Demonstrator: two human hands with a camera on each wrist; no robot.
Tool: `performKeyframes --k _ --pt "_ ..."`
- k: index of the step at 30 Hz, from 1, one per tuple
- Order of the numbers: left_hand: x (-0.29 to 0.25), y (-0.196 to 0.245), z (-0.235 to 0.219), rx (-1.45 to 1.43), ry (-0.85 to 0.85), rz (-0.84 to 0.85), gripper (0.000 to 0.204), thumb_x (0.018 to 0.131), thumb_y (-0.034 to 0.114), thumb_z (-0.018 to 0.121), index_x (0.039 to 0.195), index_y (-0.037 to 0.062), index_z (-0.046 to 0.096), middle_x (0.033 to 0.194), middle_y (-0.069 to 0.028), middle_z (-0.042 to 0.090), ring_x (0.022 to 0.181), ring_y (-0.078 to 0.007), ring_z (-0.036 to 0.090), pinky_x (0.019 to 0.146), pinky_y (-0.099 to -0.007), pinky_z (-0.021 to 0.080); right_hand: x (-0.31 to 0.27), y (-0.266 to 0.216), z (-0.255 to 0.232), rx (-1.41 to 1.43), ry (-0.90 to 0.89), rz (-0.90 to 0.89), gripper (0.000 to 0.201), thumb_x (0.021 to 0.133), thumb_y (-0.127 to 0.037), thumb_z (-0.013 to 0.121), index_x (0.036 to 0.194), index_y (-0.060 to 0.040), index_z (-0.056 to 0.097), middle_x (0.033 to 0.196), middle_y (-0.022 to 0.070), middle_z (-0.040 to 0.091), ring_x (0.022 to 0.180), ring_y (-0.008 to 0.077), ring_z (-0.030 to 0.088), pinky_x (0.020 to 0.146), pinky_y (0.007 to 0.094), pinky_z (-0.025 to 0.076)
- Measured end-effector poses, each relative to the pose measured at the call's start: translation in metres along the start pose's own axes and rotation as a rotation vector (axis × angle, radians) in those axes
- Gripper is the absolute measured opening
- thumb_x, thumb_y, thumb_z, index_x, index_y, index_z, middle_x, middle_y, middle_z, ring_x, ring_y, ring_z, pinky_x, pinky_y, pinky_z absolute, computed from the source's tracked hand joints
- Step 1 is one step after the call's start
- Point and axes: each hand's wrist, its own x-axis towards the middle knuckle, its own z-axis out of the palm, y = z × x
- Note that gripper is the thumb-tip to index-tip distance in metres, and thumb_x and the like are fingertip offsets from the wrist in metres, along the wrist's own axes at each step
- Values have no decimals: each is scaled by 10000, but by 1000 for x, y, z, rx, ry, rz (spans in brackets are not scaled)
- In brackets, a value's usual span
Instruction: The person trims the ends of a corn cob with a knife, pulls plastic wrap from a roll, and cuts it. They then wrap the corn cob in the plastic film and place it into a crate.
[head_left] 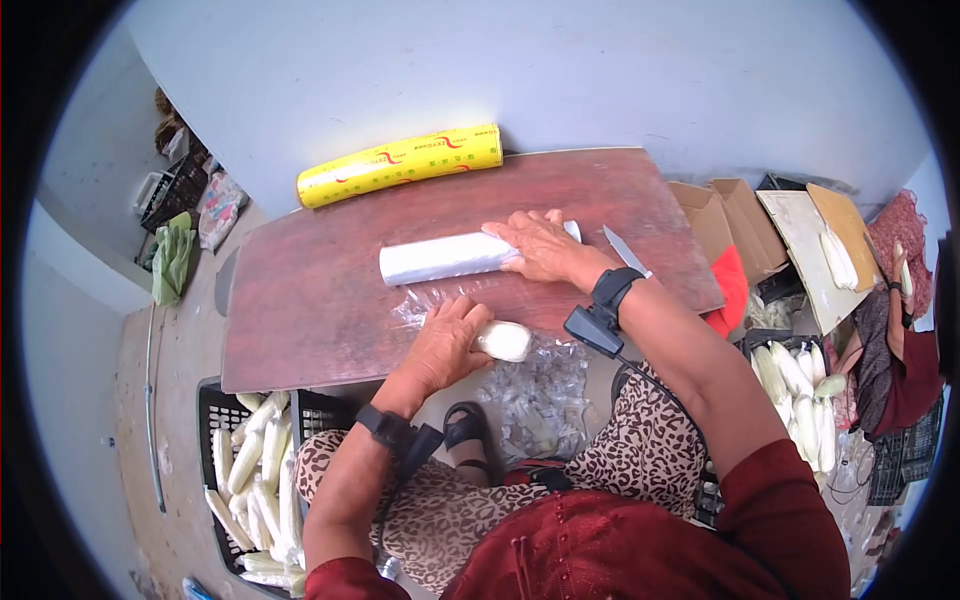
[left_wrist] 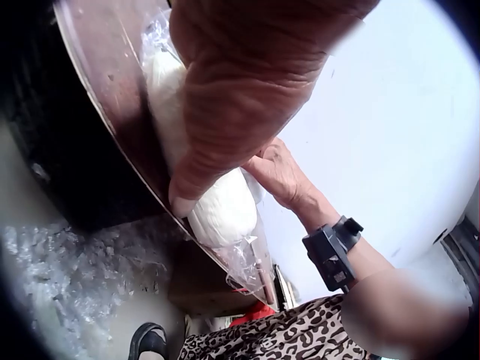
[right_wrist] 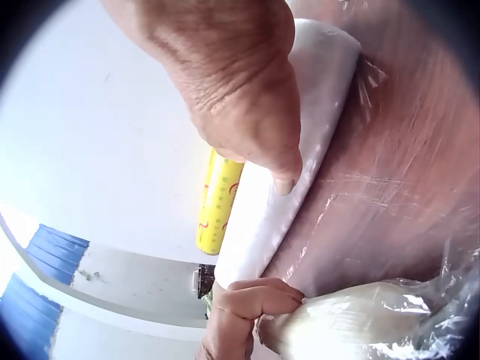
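Note:
At the near edge of the reddish table, my left hand grips a pale husked corn cob. Clear film wraps around the cob, and the thumb of my left hand presses along its side in the left wrist view. My right hand holds the right part of a white roll of film, fingers over the top and thumb on the near side. The right wrist view shows that thumb against the roll, with the wrapped cob beside the roll.
A yellow printed roll lies at the table's back edge. A knife rests right of my right hand. Crates of corn stand at both sides, cardboard at the right. Plastic scraps lie below the table; another person sits far right.

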Motion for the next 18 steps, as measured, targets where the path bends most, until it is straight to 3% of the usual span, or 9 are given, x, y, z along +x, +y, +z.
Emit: performKeyframes --k 6,11,14,17,18 --pt "0 -8 1 -61 9 -19 469 762 286 729 1144 62 575 1059 -153 564 1026 -360 543 872 -431 448 -1 -8 -9 -46 -98 10 605 846 -318 671 1400 -323 428 1165 135 499 1108 306 464 892 459 335" --pt "-1 -9 -5 -145 -71 -37 471 841 391 649 1146 40 579 1014 -188 599 986 -390 571 853 -445 461 -5 -10 -5 -126 -35 -25 613 842 -331 673 1403 -329 426 1136 131 497 1082 295 467 878 454 342" --pt "-1 -2 -10 -159 -272 -136 501 891 456 578 1152 29 587 976 -219 630 947 -394 594 834 -427 468 -6 -10 -3 -147 -22 -28 618 844 -338 670 1407 -334 418 1127 130 493 1064 289 466 873 456 340" --pt "-10 -4 14 -491 -336 -188 557 933 512 497 1159 12 590 917 -192 661 889 -322 630 817 -400 473 -5 -11 -1 -160 -11 -19 629 845 -340 666 1417 -327 405 1124 131 486 1055 287 460 871 457 334" --pt "-12 0 15 -502 -456 -222 575 942 522 475 1163 3 587 913 -172 666 881 -296 630 819 -398 471 -5 -12 -1 -163 -5 -15 634 845 -340 665 1421 -323 400 1123 132 483 1053 287 457 871 457 332"
